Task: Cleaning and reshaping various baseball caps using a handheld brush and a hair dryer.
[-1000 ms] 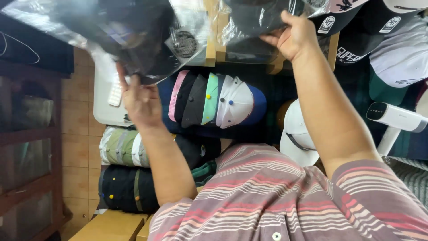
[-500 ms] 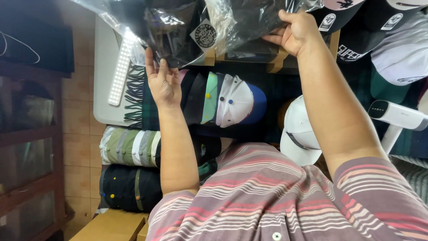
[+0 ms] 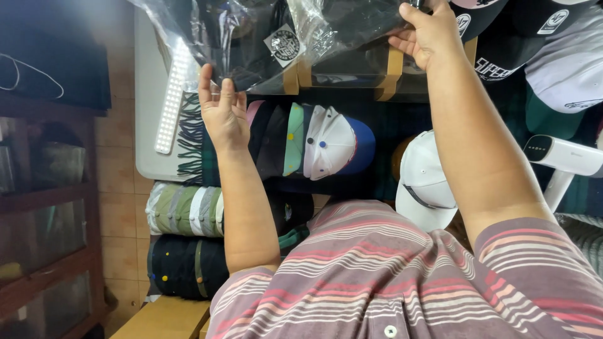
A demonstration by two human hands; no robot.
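Note:
A clear plastic bag with dark caps inside and a round black-and-white tag is held up at the top of the view. My left hand pinches its lower left edge, fingers upward. My right hand grips the bag's right edge near a cardboard-strapped box. Below the bag a row of nested caps in pink, black, green, white and blue lies on a dark surface.
A white cap sits by my right forearm. Stacks of folded caps and dark caps lie at lower left. A white light bar, a fringed green scarf, a white handheld device, hanging caps and a wooden shelf surround.
The bag has moved rightward and up. My left hand shifted right from the bag's middle underside to its lower edge, uncovering the light bar and scarf. My right hand rose slightly.

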